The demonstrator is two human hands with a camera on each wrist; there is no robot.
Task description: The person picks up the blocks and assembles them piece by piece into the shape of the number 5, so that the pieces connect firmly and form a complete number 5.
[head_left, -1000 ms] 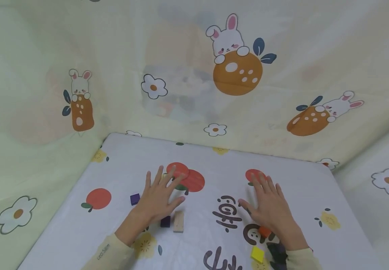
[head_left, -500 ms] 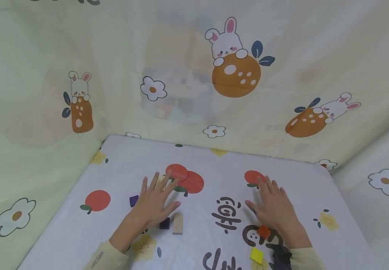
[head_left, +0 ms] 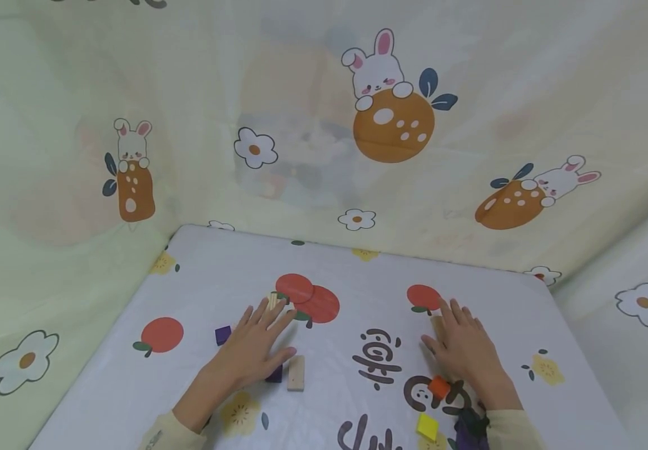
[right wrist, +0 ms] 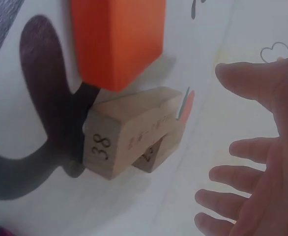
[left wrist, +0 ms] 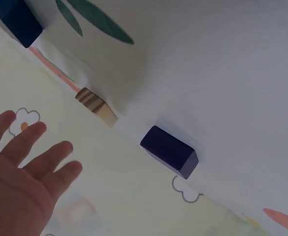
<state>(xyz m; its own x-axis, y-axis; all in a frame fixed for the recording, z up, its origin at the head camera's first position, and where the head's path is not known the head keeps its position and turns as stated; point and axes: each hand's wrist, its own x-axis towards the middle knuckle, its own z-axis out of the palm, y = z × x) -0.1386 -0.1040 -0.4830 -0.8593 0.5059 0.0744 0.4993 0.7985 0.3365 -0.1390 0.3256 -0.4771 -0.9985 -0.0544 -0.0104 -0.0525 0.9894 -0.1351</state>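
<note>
My left hand (head_left: 248,350), fingers spread and holding nothing, is over the left part of the table. Around it are a purple block (head_left: 223,335), a striped wooden block (head_left: 272,301), a partly hidden dark block (head_left: 274,374) and a plain wooden block (head_left: 296,374). On the right, my right hand (head_left: 467,350) also has straight fingers and holds nothing. A wooden block (head_left: 438,327) shows beside its thumb. In the right wrist view, a wooden block marked 38 (right wrist: 102,145) appears to lean on or overlap another wooden block (right wrist: 168,147), near an orange block (right wrist: 117,44).
Toward the front right lie a yellow block (head_left: 428,427) and a dark purple bundle (head_left: 471,431), partly cut off by the frame. A cloth printed with fruit and lettering covers the table (head_left: 346,350). Patterned curtains (head_left: 301,187) enclose its back and sides.
Both hands have drawn back toward the person, the left one slightly leftward and the right one rightward. The wooden block by the right thumb and the striped block have come into clearer sight.
</note>
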